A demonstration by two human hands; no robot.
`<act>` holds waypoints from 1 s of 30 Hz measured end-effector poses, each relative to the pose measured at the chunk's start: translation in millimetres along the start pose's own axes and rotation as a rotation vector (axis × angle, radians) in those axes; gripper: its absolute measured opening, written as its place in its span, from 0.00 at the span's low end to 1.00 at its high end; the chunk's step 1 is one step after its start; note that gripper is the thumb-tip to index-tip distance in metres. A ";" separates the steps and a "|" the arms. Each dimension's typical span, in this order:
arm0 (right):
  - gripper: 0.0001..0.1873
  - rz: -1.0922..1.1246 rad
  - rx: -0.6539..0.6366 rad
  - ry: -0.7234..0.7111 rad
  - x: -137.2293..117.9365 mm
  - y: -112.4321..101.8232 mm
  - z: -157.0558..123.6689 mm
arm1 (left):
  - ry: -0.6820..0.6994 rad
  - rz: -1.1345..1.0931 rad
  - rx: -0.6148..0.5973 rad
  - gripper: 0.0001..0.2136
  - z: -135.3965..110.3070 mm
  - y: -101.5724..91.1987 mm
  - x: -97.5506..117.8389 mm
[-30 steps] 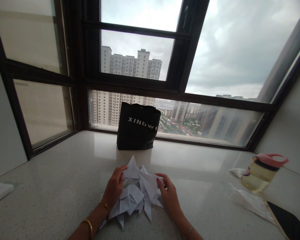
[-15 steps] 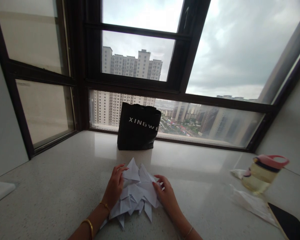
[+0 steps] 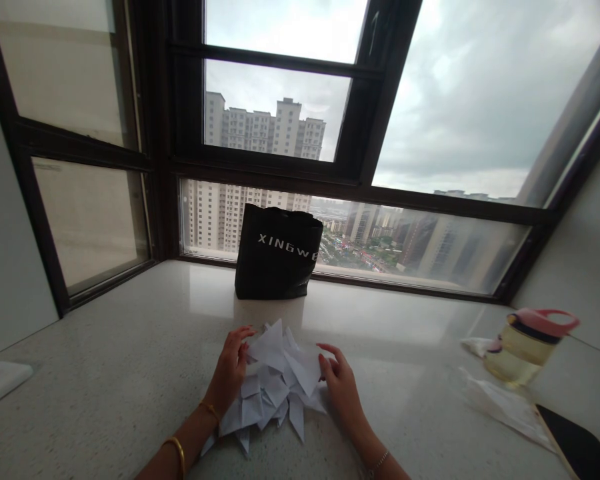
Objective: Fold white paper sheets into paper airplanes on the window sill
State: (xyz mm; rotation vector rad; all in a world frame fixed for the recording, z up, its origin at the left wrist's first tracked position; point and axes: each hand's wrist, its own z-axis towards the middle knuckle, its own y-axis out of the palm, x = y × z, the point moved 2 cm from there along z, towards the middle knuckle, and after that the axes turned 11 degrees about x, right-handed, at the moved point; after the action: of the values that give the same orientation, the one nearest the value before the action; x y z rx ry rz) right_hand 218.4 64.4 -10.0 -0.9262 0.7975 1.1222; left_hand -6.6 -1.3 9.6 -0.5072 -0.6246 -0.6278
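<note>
- White folded-paper pieces (image 3: 267, 393) lie in a loose, overlapping heap on the speckled tabletop (image 3: 130, 380), between the two hands; many points stick out.
- The left hand (image 3: 229, 367) curves along the heap's left edge, fingertips by the upper pointed piece; I cannot tell whether its grip pinches any paper.
- The right hand (image 3: 341, 381) is at the opposite edge, its grip loosely curled, thumb and forefinger parted; whether they hold the broad upper fold is unclear.
- For handling the heap, light, even pressure from both sides seems best: a hard squeeze could crease the points or make upper pieces slide off.
- Keeping fingertips low should catch the bottom pieces too.
- The black bag (image 3: 275, 267) stands upright beyond the heap, near the window.
- A pink-lidded bottle (image 3: 523, 350) stands well apart, to the right.
</note>
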 end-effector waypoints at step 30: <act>0.19 0.107 -0.098 -0.010 -21.5 16.3 -14.3 | 0.153 0.247 -0.359 0.29 -9.1 4.8 27.9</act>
State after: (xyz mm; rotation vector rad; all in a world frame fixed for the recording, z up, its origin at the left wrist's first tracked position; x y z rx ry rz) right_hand 196.2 45.8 0.0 -0.9676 0.7972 1.2676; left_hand 17.9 -14.0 20.6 -0.8489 -0.2972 -0.5391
